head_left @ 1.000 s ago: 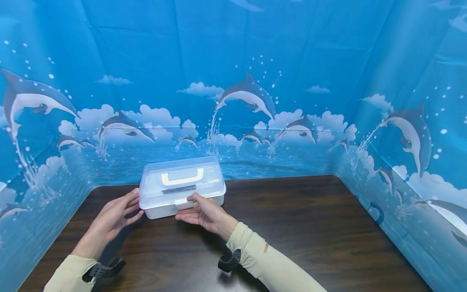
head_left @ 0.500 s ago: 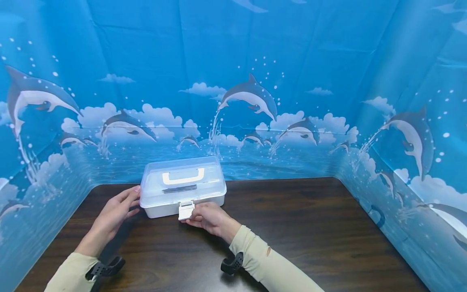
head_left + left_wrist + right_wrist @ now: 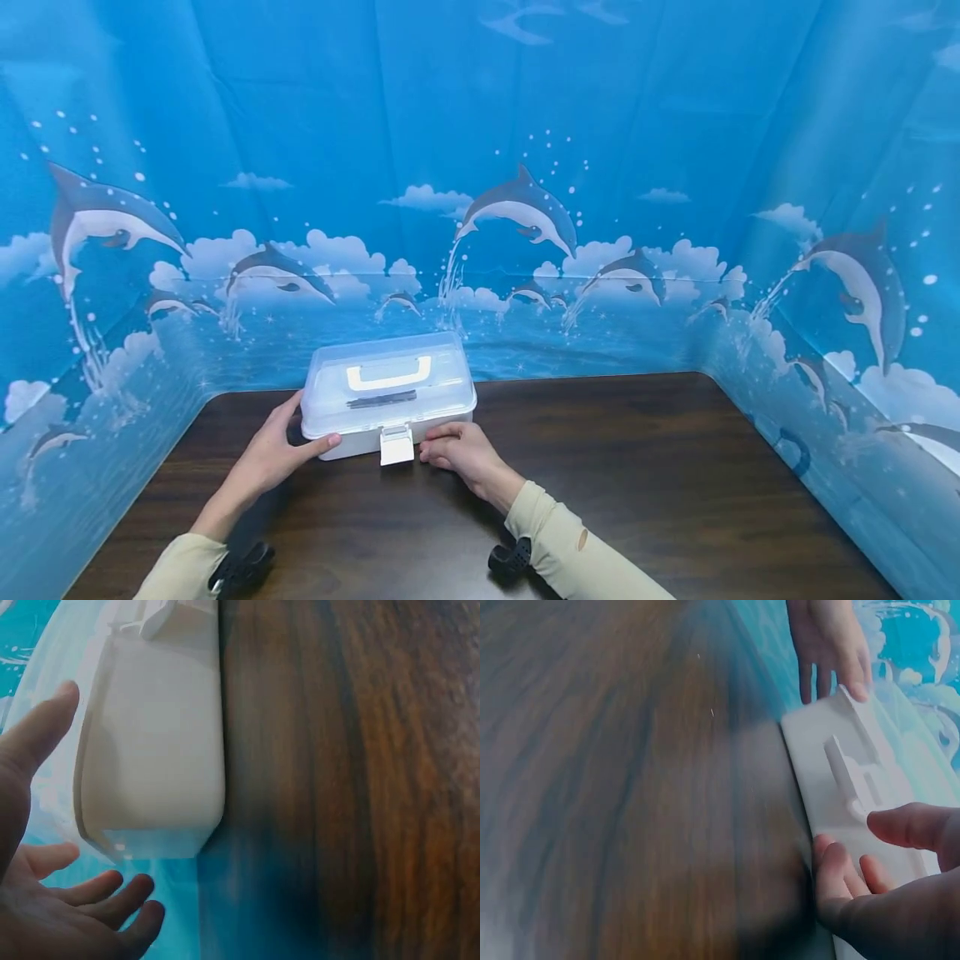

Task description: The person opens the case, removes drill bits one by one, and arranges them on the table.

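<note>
A white plastic storage box point(image 3: 442, 385) with a clear lid stands at the back left of the table. On its lid is a white carry handle point(image 3: 387, 382), with a dark strip point(image 3: 382, 400) visible below it. The front latch point(image 3: 396, 446) hangs tilted outward, off the lid's edge. My left hand point(image 3: 272, 454) spreads around the box's left end, thumb at the front left corner, fingers beside the end wall. Just right of the latch, my right hand point(image 3: 471, 460) has its loosely bent fingers at the box front; the right wrist view shows its thumb point(image 3: 904, 825) near the latch.
The dark wood-grain table point(image 3: 637, 483) runs wide to the right of the box. Blue dolphin-print cloth point(image 3: 600, 325) walls it in at the back and sides. Black straps point(image 3: 510, 558) sit at both wrists.
The latch has swung down and out from the lid. My right hand has let go of it and shifted right. My left thumb has come round to the box's front corner.
</note>
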Demonstrator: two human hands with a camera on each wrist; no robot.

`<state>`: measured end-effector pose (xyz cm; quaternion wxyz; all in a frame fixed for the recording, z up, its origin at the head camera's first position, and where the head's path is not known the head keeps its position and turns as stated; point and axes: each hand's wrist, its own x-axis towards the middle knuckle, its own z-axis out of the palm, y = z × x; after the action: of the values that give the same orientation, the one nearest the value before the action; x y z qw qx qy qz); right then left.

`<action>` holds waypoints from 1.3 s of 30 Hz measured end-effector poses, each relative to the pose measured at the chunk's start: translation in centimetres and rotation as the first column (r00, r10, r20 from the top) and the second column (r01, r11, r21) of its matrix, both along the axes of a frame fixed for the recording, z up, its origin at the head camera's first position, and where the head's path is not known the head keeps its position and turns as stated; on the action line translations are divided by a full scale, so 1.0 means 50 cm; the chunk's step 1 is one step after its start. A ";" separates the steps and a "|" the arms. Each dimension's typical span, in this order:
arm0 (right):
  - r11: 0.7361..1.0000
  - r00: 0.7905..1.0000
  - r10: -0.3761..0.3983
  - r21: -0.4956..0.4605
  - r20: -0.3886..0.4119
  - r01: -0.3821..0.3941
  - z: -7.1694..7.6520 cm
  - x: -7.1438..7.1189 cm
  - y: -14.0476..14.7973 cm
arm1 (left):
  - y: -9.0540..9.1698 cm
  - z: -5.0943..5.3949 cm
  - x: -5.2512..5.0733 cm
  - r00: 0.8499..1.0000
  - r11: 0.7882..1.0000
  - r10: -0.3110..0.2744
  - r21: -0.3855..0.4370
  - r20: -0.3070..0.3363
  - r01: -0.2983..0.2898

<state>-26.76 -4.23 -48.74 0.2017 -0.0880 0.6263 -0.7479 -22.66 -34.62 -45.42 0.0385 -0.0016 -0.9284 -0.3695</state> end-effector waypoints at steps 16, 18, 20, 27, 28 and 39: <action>0.994 0.998 0.061 0.089 -0.030 -0.058 -0.019 0.001 -0.010 | 0.007 -0.011 -0.004 0.997 1.000 0.006 -0.009 -0.070 -0.007; 0.995 0.998 0.065 0.070 0.004 -0.065 -0.019 0.003 -0.015 | 0.007 -0.010 -0.002 0.998 1.000 0.005 0.002 -0.068 -0.005; 0.996 0.998 0.064 0.062 0.020 -0.065 -0.017 0.007 -0.018 | 0.005 -0.010 0.000 0.998 1.000 0.006 0.011 -0.067 -0.005; 0.997 0.999 0.043 0.068 0.000 -0.043 -0.014 0.009 -0.028 | 0.002 -0.011 0.002 0.998 1.000 0.011 0.017 -0.067 -0.010; 0.997 0.999 0.042 0.071 0.000 -0.042 -0.015 0.008 -0.029 | 0.002 -0.010 0.002 0.998 1.000 0.012 0.017 -0.066 -0.011; 0.998 0.999 0.034 0.052 -0.029 -0.033 -0.032 -0.013 -0.027 | 0.001 -0.010 0.002 0.998 1.000 0.007 0.013 -0.056 -0.007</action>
<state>-27.42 -5.57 -50.32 0.2070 -0.1043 0.6469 -0.7265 -22.57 -34.57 -45.90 0.0657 -0.0084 -0.9246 -0.3751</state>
